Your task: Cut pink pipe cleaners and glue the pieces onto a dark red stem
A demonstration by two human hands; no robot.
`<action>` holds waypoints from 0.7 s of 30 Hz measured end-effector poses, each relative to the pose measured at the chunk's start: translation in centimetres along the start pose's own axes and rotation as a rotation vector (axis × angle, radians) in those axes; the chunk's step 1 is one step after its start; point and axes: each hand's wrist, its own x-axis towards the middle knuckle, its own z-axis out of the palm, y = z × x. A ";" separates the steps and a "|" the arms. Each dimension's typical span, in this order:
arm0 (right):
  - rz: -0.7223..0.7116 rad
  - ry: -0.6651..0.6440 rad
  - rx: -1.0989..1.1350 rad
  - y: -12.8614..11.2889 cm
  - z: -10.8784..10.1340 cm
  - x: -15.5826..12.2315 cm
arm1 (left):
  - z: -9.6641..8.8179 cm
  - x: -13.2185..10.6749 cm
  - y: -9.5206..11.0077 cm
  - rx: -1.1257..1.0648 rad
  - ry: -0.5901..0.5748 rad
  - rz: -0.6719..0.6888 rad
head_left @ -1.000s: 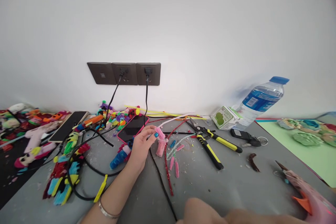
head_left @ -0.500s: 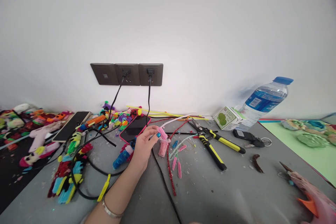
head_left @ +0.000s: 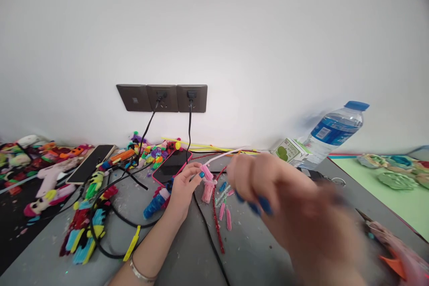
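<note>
My left hand (head_left: 187, 183) pinches a small pink pipe-cleaner figure (head_left: 208, 191) between thumb and fingers, above the grey table. A pale pink pipe cleaner (head_left: 228, 153) sticks out from its top towards the right. My right hand (head_left: 278, 187) is raised at the right, smeared by motion, fingers bent down; whether anything is in them does not show. Below the figure lie a red tinsel pipe cleaner (head_left: 216, 219), a silvery one (head_left: 223, 194) and short pink pieces (head_left: 229, 218). The right hand covers the pliers.
A water bottle (head_left: 338, 125) leans by a green-and-white box (head_left: 290, 149). Black cables (head_left: 211, 237) run over the table from wall sockets (head_left: 162, 97). Two phones (head_left: 172, 165), pipe-cleaner dolls (head_left: 83, 228) and a pink glue gun (head_left: 50, 174) lie left; pink scissors-like tool (head_left: 398, 246) right.
My right hand has come into view from the lower right and now hides the yellow-black pliers. My left hand still holds the pink figure in nearly the same place.
</note>
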 end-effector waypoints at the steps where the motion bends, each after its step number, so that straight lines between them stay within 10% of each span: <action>1: 0.071 0.192 0.032 0.6 -0.1 0.9 | 0.0 0.0 0.1 -0.012 -0.005 -0.027; 3: 0.256 0.360 0.058 2.4 -0.3 2.3 | 0.0 -0.1 0.4 -0.052 -0.014 -0.098; 7: 0.606 0.173 -0.125 6.3 -1.0 3.2 | 0.1 -0.2 0.9 -0.067 -0.025 -0.114; 21: 0.654 -0.101 -0.111 8.2 -1.6 2.7 | 0.4 -0.2 1.2 -0.050 -0.017 -0.103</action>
